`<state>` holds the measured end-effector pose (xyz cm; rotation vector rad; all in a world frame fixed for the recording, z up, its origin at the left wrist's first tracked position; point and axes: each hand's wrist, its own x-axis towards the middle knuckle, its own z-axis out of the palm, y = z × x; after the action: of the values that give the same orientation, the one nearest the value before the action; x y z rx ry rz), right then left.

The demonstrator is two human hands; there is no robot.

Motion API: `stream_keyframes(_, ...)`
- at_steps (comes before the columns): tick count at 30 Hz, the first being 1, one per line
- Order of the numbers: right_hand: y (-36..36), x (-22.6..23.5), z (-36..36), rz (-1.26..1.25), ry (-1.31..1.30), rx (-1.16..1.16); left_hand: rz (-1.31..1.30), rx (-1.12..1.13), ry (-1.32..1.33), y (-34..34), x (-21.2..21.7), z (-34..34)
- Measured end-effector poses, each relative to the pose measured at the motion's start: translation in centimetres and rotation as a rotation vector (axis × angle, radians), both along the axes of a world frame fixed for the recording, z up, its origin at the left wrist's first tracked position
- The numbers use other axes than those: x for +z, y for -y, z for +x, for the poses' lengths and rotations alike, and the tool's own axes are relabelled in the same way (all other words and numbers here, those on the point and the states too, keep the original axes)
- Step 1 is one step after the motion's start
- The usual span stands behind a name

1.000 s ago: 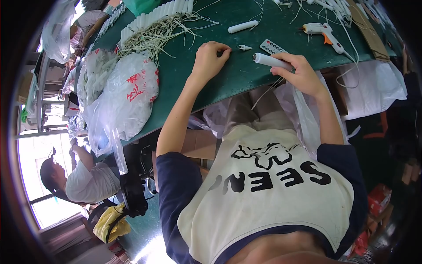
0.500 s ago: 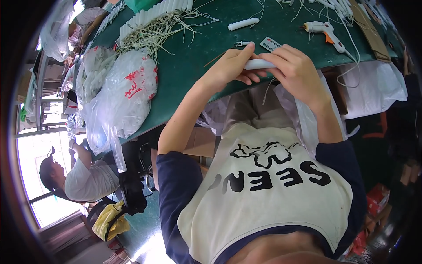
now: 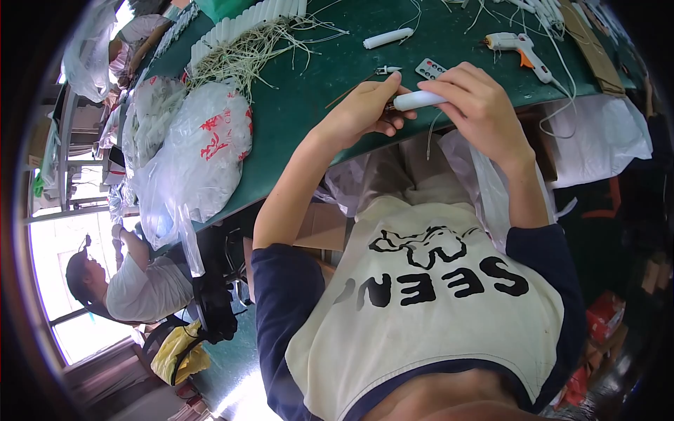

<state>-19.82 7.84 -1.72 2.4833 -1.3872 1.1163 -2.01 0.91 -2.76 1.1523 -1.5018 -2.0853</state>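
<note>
Between my hands, over the table's near edge, is a slim white candle-shaped tube (image 3: 415,101). My right hand (image 3: 479,112) is closed round its right end, fingers pinching it from above. My left hand (image 3: 368,109) is closed at the other end, where a small dark piece shows between fingers and tube; how it grips that piece is partly hidden. A thin pale wire (image 3: 430,137) dangles beside my right fingers. Just beyond the hands lie a small white remote control (image 3: 429,69) and a little white fitting with a pointed tip (image 3: 387,70).
Another white tube (image 3: 388,38) lies farther back on the green table (image 3: 302,119). A glue gun (image 3: 521,53) with a cord rests at right, near a cardboard strip (image 3: 593,52). At left are a row of wired tubes (image 3: 246,27) and stuffed plastic bags (image 3: 203,147). A person (image 3: 144,284) sits beyond.
My right hand has shifted slightly, and more of the white tube shows out of my left hand. A dark piece at its left end has come into sight. The dangling wire has swung.
</note>
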Motion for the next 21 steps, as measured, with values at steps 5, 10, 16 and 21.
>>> stream_keyframes(5, 0.0, -0.1, -0.1, 0.040, 0.029, -0.013, -0.046, -0.120, 0.067, 1.4, -1.3, 1.0)
stream_keyframes(10, 0.1, -0.6, 0.2, 0.245, 0.407, -0.022, -0.163, 0.001, -0.140, 0.7, -0.8, 1.4)
stream_keyframes(16, 0.8, -1.9, 3.0, 0.738, 0.981, 0.251, -0.516, 0.111, -0.190, -0.4, -0.8, 1.2)
stream_keyframes(21, 1.9, -1.1, 4.9, 0.649, 1.032, 0.337, -0.440, 0.212, -0.183, 0.9, 0.5, 2.6)
